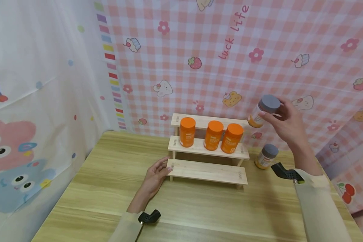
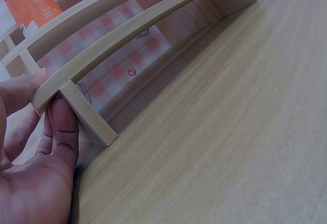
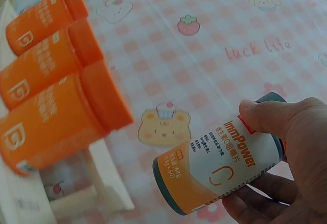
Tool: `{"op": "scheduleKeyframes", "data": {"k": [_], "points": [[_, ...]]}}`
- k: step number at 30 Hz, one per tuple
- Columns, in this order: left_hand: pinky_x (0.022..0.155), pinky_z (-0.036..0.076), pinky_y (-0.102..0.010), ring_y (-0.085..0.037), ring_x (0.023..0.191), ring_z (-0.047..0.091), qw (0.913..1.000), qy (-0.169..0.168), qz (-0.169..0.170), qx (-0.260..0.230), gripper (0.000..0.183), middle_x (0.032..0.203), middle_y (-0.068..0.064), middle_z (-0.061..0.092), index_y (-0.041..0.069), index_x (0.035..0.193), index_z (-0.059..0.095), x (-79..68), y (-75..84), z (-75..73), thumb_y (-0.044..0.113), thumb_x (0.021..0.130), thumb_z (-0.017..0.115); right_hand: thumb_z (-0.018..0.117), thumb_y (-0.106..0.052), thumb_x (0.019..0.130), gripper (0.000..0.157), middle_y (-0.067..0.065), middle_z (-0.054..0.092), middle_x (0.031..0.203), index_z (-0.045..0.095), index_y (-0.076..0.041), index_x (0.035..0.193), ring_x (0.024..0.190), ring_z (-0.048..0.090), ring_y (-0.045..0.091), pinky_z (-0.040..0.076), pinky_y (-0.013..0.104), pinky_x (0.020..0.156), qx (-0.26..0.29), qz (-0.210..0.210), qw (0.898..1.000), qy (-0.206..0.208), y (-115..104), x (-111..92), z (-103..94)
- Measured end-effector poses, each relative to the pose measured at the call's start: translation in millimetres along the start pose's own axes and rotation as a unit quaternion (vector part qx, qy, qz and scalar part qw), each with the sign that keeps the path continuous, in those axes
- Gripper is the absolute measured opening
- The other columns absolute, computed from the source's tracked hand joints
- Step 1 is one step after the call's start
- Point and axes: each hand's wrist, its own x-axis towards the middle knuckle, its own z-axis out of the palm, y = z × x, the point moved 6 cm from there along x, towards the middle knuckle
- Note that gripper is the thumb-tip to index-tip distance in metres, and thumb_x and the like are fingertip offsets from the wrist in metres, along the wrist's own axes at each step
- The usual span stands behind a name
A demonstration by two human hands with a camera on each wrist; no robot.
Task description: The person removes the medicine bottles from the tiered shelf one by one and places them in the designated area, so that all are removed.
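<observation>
My right hand (image 1: 287, 121) grips a grey-lidded supplement bottle (image 1: 264, 111) near its lid, raised at the right end of the wooden rack's top tier. Its white and orange label reads ImmPower in the right wrist view. With the left hand (image 1: 156, 174) I pinch the left end of the three-tier wooden rack (image 1: 207, 170), thumb over the lowest board and fingers beneath, beside the leg. On the middle tier stand three orange bottles: one orange bottle (image 1: 187, 132) at the left, another orange bottle (image 1: 213, 135) and a third orange bottle (image 1: 231, 138) closer together at the right.
A second grey-lidded bottle (image 1: 266, 156) stands on the wooden table (image 1: 115, 188), right of the rack and below my right hand. Behind the rack hangs a pink checked cloth (image 1: 181, 80). A white printed curtain (image 1: 54, 111) borders the left side.
</observation>
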Motion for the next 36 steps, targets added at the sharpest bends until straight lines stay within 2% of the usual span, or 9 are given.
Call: {"op": "scheduleKeyframes", "data": {"k": [4, 7, 13, 22, 27, 33, 36], "points": [[0.083, 0.053, -0.019, -0.010, 0.098, 0.061, 1.0000, 0.001, 0.003, 0.004, 0.056, 0.110, -0.001, 0.060, 0.002, 0.150, 0.047, 0.7, 0.2, -0.6, -0.002, 0.097, 0.064, 0.076, -0.029, 0.094, 0.064, -0.018, 0.057, 0.127, 0.047, -0.028, 0.152, 0.114, 0.055, -0.006, 0.048, 0.009, 0.098, -0.002, -0.021, 1.000, 0.007, 9.2, -5.6, -6.1], [0.083, 0.054, -0.019, -0.010, 0.098, 0.061, 1.0000, 0.002, 0.006, 0.006, 0.057, 0.109, -0.001, 0.060, 0.000, 0.151, 0.046, 1.0, 0.4, -1.1, -0.002, 0.097, 0.064, 0.076, -0.024, 0.094, 0.063, -0.022, 0.058, 0.122, 0.049, -0.023, 0.150, 0.111, 0.056, -0.007, 0.046, 0.004, 0.091, 0.004, -0.029, 1.000, 0.007, 16.8, -10.1, -8.7], [0.084, 0.054, -0.020, -0.010, 0.099, 0.061, 1.0000, 0.002, 0.004, 0.000, 0.057, 0.110, -0.002, 0.059, 0.001, 0.150, 0.048, 0.7, 0.1, -0.7, -0.002, 0.096, 0.065, 0.075, -0.027, 0.094, 0.069, -0.028, 0.052, 0.118, 0.044, -0.017, 0.154, 0.107, 0.053, -0.012, 0.043, 0.000, 0.088, -0.018, -0.011, 1.000, 0.009, 36.1, -19.7, -15.1], [0.081, 0.053, -0.018, -0.008, 0.096, 0.059, 1.0000, -0.001, 0.008, 0.004, 0.058, 0.107, 0.001, 0.057, -0.001, 0.150, 0.046, 0.9, -0.4, -0.3, 0.000, 0.096, 0.066, 0.074, -0.027, 0.095, 0.068, -0.029, 0.052, 0.118, 0.043, -0.022, 0.156, 0.107, 0.052, -0.014, 0.043, -0.001, 0.086, -0.018, -0.001, 1.000, 0.021, 59.0, -29.2, -29.6], [0.082, 0.053, -0.019, -0.009, 0.097, 0.059, 1.0000, -0.002, 0.003, 0.000, 0.058, 0.108, 0.001, 0.057, 0.000, 0.151, 0.045, 1.1, -1.0, 0.5, 0.001, 0.097, 0.066, 0.072, -0.038, 0.095, 0.073, -0.031, 0.050, 0.116, 0.038, -0.027, 0.158, 0.105, 0.049, -0.016, 0.042, -0.001, 0.083, -0.038, 0.033, 0.998, 0.022, 74.0, -34.4, -37.6], [0.082, 0.053, -0.018, -0.009, 0.098, 0.059, 1.0000, -0.001, 0.003, 0.002, 0.059, 0.108, 0.001, 0.057, 0.000, 0.152, 0.044, 0.3, -0.3, 0.4, 0.000, 0.097, 0.065, 0.071, -0.039, 0.096, 0.072, -0.032, 0.050, 0.112, 0.037, -0.025, 0.158, 0.102, 0.049, -0.016, 0.042, 0.000, 0.082, -0.050, 0.054, 0.997, 0.028, 92.5, -38.5, -43.9], [0.083, 0.053, -0.019, -0.010, 0.099, 0.059, 1.0000, 0.001, -0.003, 0.000, 0.058, 0.108, 0.000, 0.057, 0.001, 0.152, 0.045, 0.3, -0.1, 0.7, -0.001, 0.097, 0.065, 0.070, -0.044, 0.096, 0.073, -0.031, 0.050, 0.113, 0.036, -0.028, 0.159, 0.101, 0.048, -0.016, 0.043, 0.002, 0.080, -0.058, 0.075, 0.995, 0.031, 104.3, -41.8, -48.2]]}}
